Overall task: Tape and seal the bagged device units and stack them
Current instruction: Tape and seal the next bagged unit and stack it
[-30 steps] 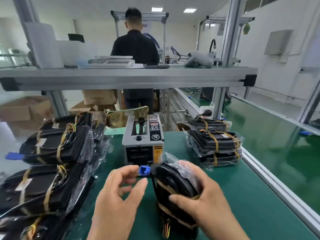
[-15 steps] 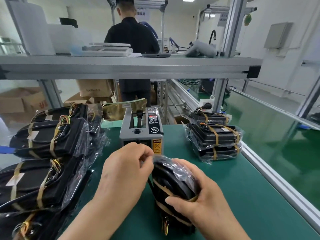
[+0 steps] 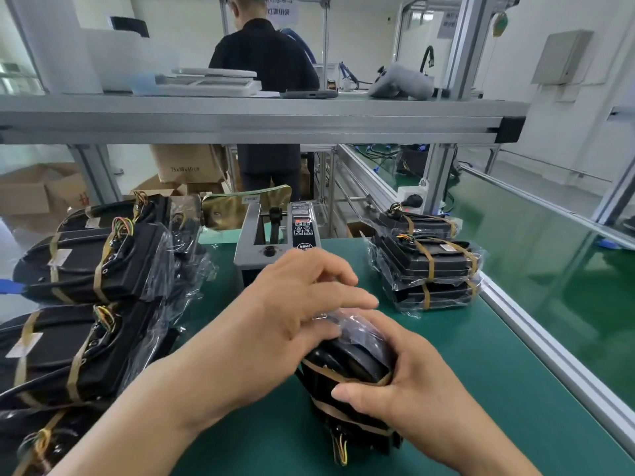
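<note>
The left forearm (image 3: 192,389) is bare and comes in from the lower left, crossing towards the middle. The left hand (image 3: 295,304) lies palm down with its fingers loosely bent and a little spread. One fingertip (image 3: 328,333) touches the plastic film at the top of the bagged device unit (image 3: 345,364). The left thumb is hidden under the palm, so I cannot tell if it pinches the film. The right hand (image 3: 415,389) comes in from the lower right and grips the same unit from the right side. Its thumb (image 3: 354,393) lies across the front face, and its fingers curl round the far side, out of sight.
</note>
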The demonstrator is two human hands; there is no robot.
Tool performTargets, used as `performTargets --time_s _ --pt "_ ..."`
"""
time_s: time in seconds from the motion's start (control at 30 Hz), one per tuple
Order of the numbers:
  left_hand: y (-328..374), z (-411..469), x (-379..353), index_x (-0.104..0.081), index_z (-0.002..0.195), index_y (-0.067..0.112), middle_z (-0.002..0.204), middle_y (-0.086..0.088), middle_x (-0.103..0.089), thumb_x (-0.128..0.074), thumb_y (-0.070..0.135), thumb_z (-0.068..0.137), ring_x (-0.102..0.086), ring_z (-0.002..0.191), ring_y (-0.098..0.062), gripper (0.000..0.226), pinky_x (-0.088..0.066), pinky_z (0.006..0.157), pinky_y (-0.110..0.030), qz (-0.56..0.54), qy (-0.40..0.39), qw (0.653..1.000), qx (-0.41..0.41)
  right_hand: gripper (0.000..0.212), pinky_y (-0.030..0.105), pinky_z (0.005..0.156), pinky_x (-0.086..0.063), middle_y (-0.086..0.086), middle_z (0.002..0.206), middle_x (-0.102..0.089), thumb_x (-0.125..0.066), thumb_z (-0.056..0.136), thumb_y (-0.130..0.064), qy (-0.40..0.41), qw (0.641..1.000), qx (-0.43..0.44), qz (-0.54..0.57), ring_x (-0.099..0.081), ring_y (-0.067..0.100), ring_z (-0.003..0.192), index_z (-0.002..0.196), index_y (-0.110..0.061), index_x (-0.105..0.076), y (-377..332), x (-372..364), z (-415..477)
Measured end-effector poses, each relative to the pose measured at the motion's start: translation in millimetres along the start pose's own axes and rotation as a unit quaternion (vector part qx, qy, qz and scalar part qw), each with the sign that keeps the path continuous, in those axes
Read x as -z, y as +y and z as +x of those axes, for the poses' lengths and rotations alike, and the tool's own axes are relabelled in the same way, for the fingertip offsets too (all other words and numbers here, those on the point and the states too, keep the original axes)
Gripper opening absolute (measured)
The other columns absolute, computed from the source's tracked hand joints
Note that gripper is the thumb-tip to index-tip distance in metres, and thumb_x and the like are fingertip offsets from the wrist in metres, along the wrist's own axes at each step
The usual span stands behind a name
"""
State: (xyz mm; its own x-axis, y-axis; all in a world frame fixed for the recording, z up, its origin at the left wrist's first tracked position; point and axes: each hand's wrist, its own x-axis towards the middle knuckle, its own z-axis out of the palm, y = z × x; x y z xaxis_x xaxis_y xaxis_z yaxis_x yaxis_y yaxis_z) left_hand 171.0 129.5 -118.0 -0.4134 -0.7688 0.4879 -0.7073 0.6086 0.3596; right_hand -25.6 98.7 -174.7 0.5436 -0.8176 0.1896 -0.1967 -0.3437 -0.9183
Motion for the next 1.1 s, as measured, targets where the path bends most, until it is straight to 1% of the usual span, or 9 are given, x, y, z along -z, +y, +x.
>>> performTargets --time_s 0.13,0.23,0.3,0.37,0.5,0.63,0.8,0.93,1.1 --pt "2.7 9.6 2.9 -0.079 0.096 0.027 0.107 0.014 -0.053 -0.073 0.016 0.088 -0.052 0.106 -0.014 0.015 -0.044 0.090 -0.028 -0.028 -0.038 0.999 -0.022 0.061 0.045 0.092 -0.055 0.002 0.103 -0.073 -0.078 0.069 -0.013 -0.014 0.999 0.002 -0.036 -0.067 0.031 0.099 0.119 -0.044 -0.062 -4.0 2.8 -0.2" --pt "9.8 16.6 -3.0 -0.075 0.086 0.016 0.092 0.009 -0.055 -0.068 0.016 0.089 -0.054 0.093 -0.015 0.008 -0.043 0.083 -0.024 -0.060 -0.017 0.997 -0.038 0.051 0.035 0.084 -0.057 -0.008 0.093 -0.072 -0.079 0.071 -0.014 -0.021 0.996 0.011 -0.084 -0.069 0.014 0.086 0.108 -0.045 -0.063 -6.8 -3.0 1.7" --pt "16.2 21.4 -8.6 -0.073 0.085 0.015 0.089 0.009 -0.056 -0.068 0.013 0.090 -0.054 0.092 -0.014 0.007 -0.044 0.082 -0.024 -0.059 -0.001 0.997 -0.044 0.043 0.027 0.073 -0.057 -0.011 0.086 -0.070 -0.079 0.070 -0.018 -0.018 0.993 0.012 -0.113 -0.067 0.004 0.076 0.100 -0.043 -0.061 -7.5 -6.4 3.0" --pt "19.7 24.3 -12.5 -0.071 0.087 0.017 0.088 0.012 -0.058 -0.066 0.015 0.091 -0.055 0.092 -0.011 0.006 -0.043 0.082 -0.021 -0.066 0.013 0.997 -0.041 0.043 0.024 0.072 -0.056 -0.011 0.087 -0.072 -0.078 0.070 -0.017 -0.017 0.995 0.010 -0.100 -0.069 0.005 0.078 0.100 -0.043 -0.062 -7.1 -4.6 2.0" --pt "-4.1 18.4 3.1 -0.071 0.106 0.027 0.106 0.014 -0.063 -0.069 0.033 0.086 -0.059 0.111 -0.010 0.020 -0.043 0.097 -0.022 -0.139 0.036 0.989 0.036 0.064 0.012 0.085 -0.050 -0.015 0.107 -0.074 -0.081 0.065 -0.013 -0.007 1.000 0.014 -0.015 -0.070 0.004 0.101 0.115 -0.050 -0.062 1.4 6.0 0.6" --pt "-26.0 8.6 12.6 -0.068 0.115 0.042 0.124 0.017 -0.058 -0.082 0.035 0.073 -0.051 0.128 -0.008 0.044 -0.039 0.108 -0.035 -0.152 -0.042 0.983 0.095 0.072 0.009 0.090 -0.046 -0.021 0.115 -0.070 -0.082 0.064 -0.011 -0.005 1.000 0.028 0.006 -0.067 0.002 0.109 0.117 -0.054 -0.060 8.4 13.3 2.5" --pt "-28.3 15.1 0.5 -0.077 0.099 0.036 0.109 0.012 -0.061 -0.083 0.024 0.075 -0.054 0.116 -0.017 0.028 -0.042 0.101 -0.032 -0.168 -0.046 0.981 0.080 0.072 0.014 0.092 -0.047 -0.013 0.118 -0.072 -0.083 0.064 -0.009 -0.012 0.999 0.021 0.039 -0.067 0.008 0.111 0.120 -0.048 -0.061 11.6 15.3 6.5" --pt "-32.7 18.3 1.3 -0.078 0.095 0.032 0.105 0.008 -0.064 -0.080 0.030 0.075 -0.057 0.113 -0.023 0.020 -0.047 0.096 -0.036 -0.191 -0.031 0.979 0.062 0.072 0.013 0.091 -0.048 -0.014 0.118 -0.071 -0.084 0.065 -0.006 -0.030 0.999 0.025 0.034 -0.067 0.007 0.110 0.120 -0.048 -0.062 12.0 18.8 4.9" --pt "-31.5 21.5 -2.5 -0.078 0.088 0.025 0.096 0.008 -0.063 -0.075 0.024 0.082 -0.058 0.102 -0.021 0.007 -0.049 0.088 -0.034 -0.130 -0.026 0.991 0.015 0.071 0.014 0.091 -0.048 -0.011 0.117 -0.072 -0.083 0.065 -0.006 -0.023 0.999 0.026 0.041 -0.068 0.007 0.109 0.118 -0.049 -0.063 12.9 18.4 7.2"
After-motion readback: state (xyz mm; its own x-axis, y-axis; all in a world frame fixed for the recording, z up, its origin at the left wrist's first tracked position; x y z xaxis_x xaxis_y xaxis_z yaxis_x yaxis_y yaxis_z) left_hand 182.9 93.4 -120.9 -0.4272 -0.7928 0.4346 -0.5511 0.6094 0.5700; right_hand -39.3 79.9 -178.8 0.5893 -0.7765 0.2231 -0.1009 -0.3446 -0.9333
